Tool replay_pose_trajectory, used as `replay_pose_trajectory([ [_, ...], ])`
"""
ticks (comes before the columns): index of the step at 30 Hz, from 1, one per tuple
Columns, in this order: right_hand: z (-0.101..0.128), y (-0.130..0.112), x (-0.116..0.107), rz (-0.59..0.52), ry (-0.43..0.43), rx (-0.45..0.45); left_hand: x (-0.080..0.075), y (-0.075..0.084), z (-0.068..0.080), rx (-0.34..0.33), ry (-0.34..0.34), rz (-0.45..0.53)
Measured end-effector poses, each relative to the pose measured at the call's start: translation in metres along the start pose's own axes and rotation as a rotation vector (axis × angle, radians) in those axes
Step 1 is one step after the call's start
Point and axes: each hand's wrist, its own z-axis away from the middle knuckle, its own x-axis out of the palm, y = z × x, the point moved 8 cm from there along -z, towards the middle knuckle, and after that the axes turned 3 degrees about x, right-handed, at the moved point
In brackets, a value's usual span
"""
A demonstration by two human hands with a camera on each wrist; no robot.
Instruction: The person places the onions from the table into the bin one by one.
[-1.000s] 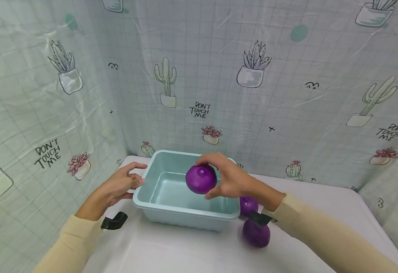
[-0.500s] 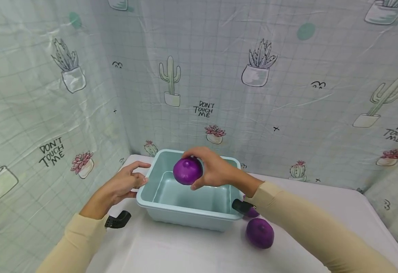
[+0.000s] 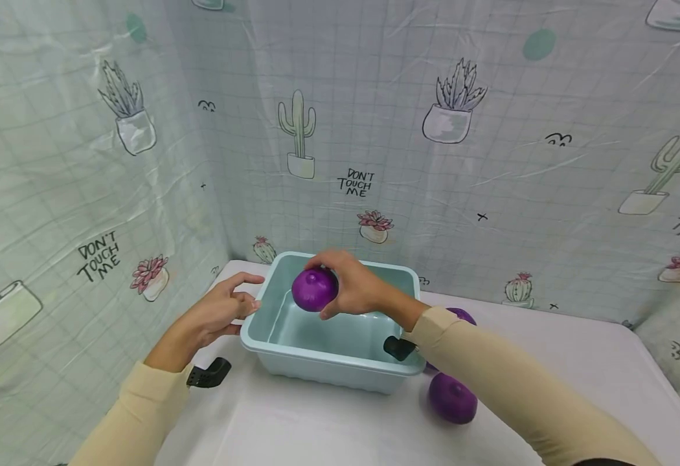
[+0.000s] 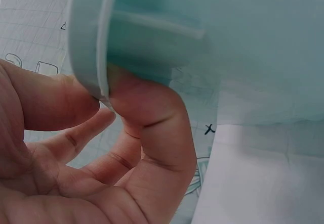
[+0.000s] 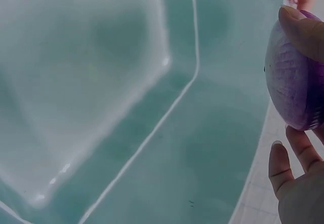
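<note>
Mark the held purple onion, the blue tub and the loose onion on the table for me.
held purple onion (image 3: 313,289), head view, its front face.
blue tub (image 3: 328,366), head view, near wall under the rim.
loose onion (image 3: 453,399), head view, its top middle.

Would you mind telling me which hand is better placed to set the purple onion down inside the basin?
The right hand, most likely: it holds the purple onion directly above the open basin. The left hand grips the basin's left rim and carries nothing.
</note>
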Motion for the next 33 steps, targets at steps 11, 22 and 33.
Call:
replay_pose_trajectory([
  [11, -0.017, 0.013, 0.024, 0.12, -0.037, 0.018, 0.003, 0.0, 0.0, 0.014, -0.017, 0.025],
  [22, -0.031, 0.015, 0.054, 0.336, -0.143, 0.03, 0.0, -0.001, 0.002, 0.028, -0.018, 0.026],
  [33, -0.039, 0.028, 0.071, 0.415, -0.251, 0.077, -0.002, -0.002, 0.001, 0.015, -0.027, 0.042],
])
